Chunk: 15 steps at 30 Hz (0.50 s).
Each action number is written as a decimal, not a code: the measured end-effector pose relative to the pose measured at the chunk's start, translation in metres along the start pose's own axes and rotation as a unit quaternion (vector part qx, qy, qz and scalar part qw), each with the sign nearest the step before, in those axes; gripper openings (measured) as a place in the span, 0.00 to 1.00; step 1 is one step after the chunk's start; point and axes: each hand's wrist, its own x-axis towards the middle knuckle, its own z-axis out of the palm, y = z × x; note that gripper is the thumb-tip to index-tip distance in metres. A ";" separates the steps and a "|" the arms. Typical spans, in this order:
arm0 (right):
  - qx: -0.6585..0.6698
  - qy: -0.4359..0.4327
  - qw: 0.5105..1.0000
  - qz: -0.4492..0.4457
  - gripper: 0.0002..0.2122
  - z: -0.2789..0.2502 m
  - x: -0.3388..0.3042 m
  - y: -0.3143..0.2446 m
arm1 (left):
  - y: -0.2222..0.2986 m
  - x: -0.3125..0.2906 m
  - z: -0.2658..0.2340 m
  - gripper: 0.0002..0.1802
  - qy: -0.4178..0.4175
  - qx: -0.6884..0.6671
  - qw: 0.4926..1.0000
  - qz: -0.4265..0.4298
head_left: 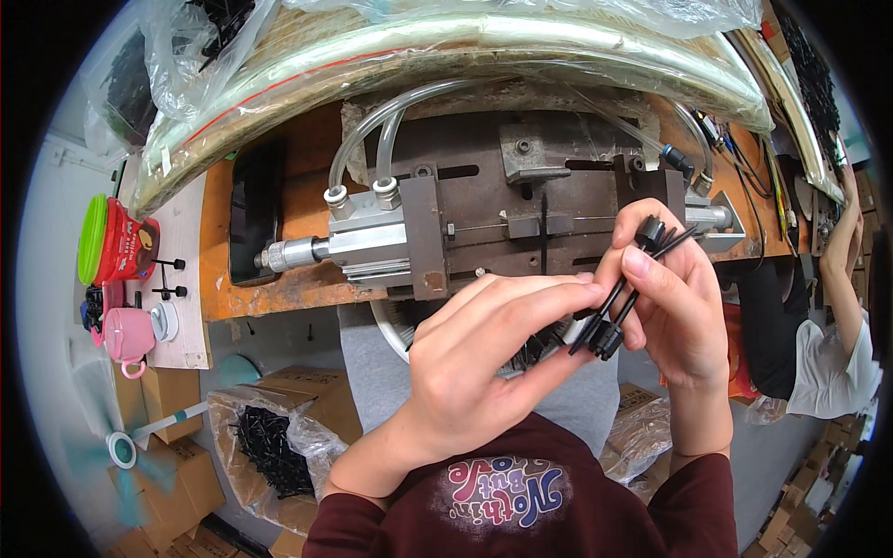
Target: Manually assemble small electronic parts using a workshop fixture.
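Note:
In front of my chest, my two hands share a small bunch of thin black plastic rods [616, 299] with ribbed, knob-like heads. My right hand [684, 307] pinches the bunch between thumb and fingers, one head sticking up above the fingertips. From the left, my left hand [493, 339] closes its thumb and fingers around the lower heads. Just beyond the hands is a dark metal fixture [474, 251] bolted to the bench. A black rod [544, 214] stands at its central clamp block [526, 226]. The fingers hide part of the bunch.
A pneumatic cylinder [370, 244] with clear hoses sits left of the fixture, near a black phone [256, 209]. A pink cup [128, 333] stands far left, above a spinning fan [122, 449]. A bag of black parts [273, 451] lies below. Another person's arm [842, 251] shows at right.

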 end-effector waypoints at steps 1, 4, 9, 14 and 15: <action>0.001 0.002 1.000 0.000 0.09 0.001 0.000 0.000 | 0.004 0.002 0.002 0.29 0.016 0.004 1.000 0.001; -0.005 0.015 1.000 0.001 0.09 0.002 0.001 0.002 | 0.008 0.002 0.001 0.26 0.038 0.044 0.998 0.001; -0.019 0.006 1.000 0.004 0.09 0.004 0.001 0.007 | 0.010 -0.004 -0.001 0.23 0.014 0.135 0.989 0.063; -0.046 0.011 0.999 0.011 0.08 0.003 0.002 -0.002 | 0.019 -0.004 -0.008 0.20 -0.042 0.029 0.998 0.041; -0.060 0.016 0.998 -0.025 0.07 -0.001 0.003 -0.004 | 0.020 -0.005 -0.009 0.20 -0.050 -0.008 0.998 0.035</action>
